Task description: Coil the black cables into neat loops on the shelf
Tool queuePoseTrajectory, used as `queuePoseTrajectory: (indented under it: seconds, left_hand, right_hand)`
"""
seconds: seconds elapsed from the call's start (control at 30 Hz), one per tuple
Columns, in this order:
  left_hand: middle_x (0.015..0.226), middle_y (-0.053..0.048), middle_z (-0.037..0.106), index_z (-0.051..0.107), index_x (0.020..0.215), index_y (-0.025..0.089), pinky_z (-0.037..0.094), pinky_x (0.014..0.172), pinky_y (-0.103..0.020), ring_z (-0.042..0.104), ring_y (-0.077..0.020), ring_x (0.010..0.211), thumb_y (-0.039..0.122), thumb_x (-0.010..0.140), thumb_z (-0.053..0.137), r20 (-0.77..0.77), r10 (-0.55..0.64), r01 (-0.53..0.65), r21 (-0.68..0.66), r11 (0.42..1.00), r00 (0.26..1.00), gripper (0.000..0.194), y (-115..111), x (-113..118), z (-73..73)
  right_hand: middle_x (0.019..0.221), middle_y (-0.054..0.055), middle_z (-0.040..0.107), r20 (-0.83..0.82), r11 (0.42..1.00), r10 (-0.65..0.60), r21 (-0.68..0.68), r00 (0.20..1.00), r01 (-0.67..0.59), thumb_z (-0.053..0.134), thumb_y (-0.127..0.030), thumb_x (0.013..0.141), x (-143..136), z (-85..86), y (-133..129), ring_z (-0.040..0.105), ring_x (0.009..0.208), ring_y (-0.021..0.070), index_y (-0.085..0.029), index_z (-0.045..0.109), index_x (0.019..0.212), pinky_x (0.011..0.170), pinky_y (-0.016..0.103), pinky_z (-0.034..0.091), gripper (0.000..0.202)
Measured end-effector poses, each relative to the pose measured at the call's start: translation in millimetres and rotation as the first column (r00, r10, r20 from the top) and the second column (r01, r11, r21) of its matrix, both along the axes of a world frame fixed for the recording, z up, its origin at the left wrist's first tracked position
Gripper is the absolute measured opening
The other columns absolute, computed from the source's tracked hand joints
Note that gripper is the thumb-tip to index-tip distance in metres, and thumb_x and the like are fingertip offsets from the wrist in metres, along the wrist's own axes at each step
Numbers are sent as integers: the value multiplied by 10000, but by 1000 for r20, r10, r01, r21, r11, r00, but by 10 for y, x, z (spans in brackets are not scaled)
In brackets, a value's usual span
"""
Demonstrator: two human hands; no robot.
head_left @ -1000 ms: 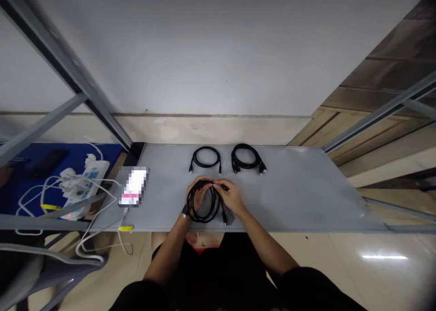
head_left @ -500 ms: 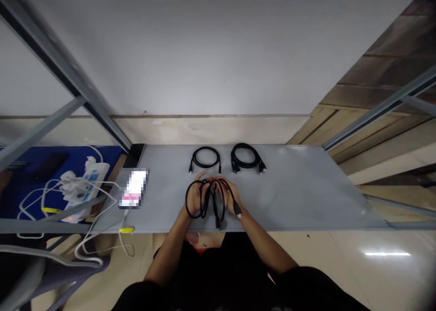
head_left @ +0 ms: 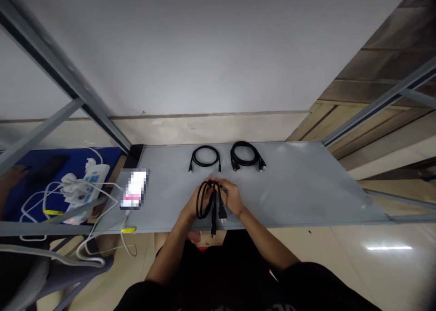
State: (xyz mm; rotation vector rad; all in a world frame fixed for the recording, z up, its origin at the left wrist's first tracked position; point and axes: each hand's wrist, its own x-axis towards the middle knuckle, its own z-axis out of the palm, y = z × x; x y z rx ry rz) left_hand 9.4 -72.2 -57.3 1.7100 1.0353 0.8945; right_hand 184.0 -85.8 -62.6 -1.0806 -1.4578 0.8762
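A looped black cable (head_left: 200, 202) hangs between my hands above the front of the grey shelf, its connectors dangling near the front edge. My left hand (head_left: 193, 204) is closed on its left side, partly hidden behind the loops. On the right, my right hand (head_left: 232, 197) has its fingers closed on the cable near the top of the bundle. Beyond my hands lie a single coiled black cable (head_left: 206, 165) and, to its right, a thicker coil of black cable (head_left: 245, 162) with several connector ends.
The grey shelf (head_left: 289, 188) has metal frame posts at both sides. A phone (head_left: 134, 188) lies at its left end. Farther left, a power strip (head_left: 91, 184) with white cords rests on a blue surface (head_left: 20, 202), with another person's hand (head_left: 12, 177) nearby.
My hands have gathered the cable's loops into a narrower bundle, and its connectors now hang closer together. Another person's hand has come farther into view at the far left.
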Motion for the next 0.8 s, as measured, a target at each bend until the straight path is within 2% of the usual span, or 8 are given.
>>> queuePoseTrajectory:
  seconds: [0.1, 0.2, 0.3, 0.4, 0.5, 0.6, 0.67, 0.8]
  left_hand:
    - [1171, -112, 861, 758, 1363, 189, 630, 1132, -450, 819, -267, 1133, 415, 1094, 545, -24, -15, 16, 14, 1000, 1000, 411, -31, -8, 36]
    - [1160, -146, 858, 796, 1166, 197, 654, 1081, -462, 823, -310, 1128, 477, 1074, 580, -61, 74, -73, 30, 997, 995, 365, -23, -35, 59]
    - [997, -131, 840, 729, 1176, 194, 713, 850, -414, 838, -273, 897, 554, 1086, 543, 35, 232, -228, -87, 970, 972, 414, 37, -108, 81]
    - [906, -55, 771, 643, 1259, 207, 684, 648, -319, 795, -200, 744, 641, 1094, 523, 204, 400, -372, -163, 914, 894, 479, 126, -253, 151]
    - [981, -23, 719, 623, 1356, 229, 686, 682, -288, 764, -151, 779, 647, 1038, 651, 300, 453, -459, -54, 887, 839, 525, 204, -411, 251]
    - [1054, -33, 707, 664, 1370, 222, 706, 805, -318, 733, -124, 801, 614, 1002, 719, 310, 427, -457, 29, 889, 850, 540, 226, -470, 300]
    - [1055, -54, 726, 701, 1320, 202, 709, 829, -332, 737, -141, 841, 618, 1008, 697, 282, 411, -429, 0, 904, 867, 520, 200, -434, 292]
    - [999, -77, 757, 692, 1344, 195, 694, 718, -309, 779, -198, 885, 596, 1027, 643, 221, 415, -375, -203, 905, 882, 513, 102, -308, 274]
  right_hand:
    - [1057, 114, 875, -19, 999, 1, -45, 1000, -2, 710, -494, 1003, 10, 16, -12, 832, 1000, 317, -250, 897, 1025, 975, 502, 680, 308]
    - [1057, 118, 871, -81, 993, -56, -106, 995, 47, 723, -498, 983, 10, 0, -8, 829, 1010, 319, -238, 892, 987, 973, 493, 679, 311]
    - [1052, 124, 869, -160, 975, -165, -176, 973, 137, 753, -542, 943, 2, -23, 14, 830, 1011, 326, -214, 882, 982, 922, 472, 693, 354]
    - [1038, 116, 873, -195, 962, -215, -213, 957, 172, 775, -594, 920, -7, -35, 31, 831, 1003, 318, -203, 876, 1021, 912, 440, 693, 416]
    - [1031, 106, 877, -200, 964, -199, -217, 959, 155, 778, -633, 918, -6, -53, 34, 832, 998, 311, -211, 870, 1028, 940, 432, 688, 445]
    - [1042, 114, 876, -164, 967, -183, -206, 969, 148, 773, -640, 925, 0, -81, 44, 835, 999, 325, -220, 874, 1031, 933, 455, 691, 445]
    - [1054, 123, 874, -124, 973, -167, -182, 978, 143, 765, -652, 930, 1, -92, 54, 833, 1005, 331, -224, 884, 1030, 927, 471, 689, 455]
    - [1100, 138, 874, -86, 988, -98, -125, 991, 87, 715, -714, 958, 8, -71, 52, 827, 1050, 328, -229, 897, 1057, 994, 498, 670, 527]
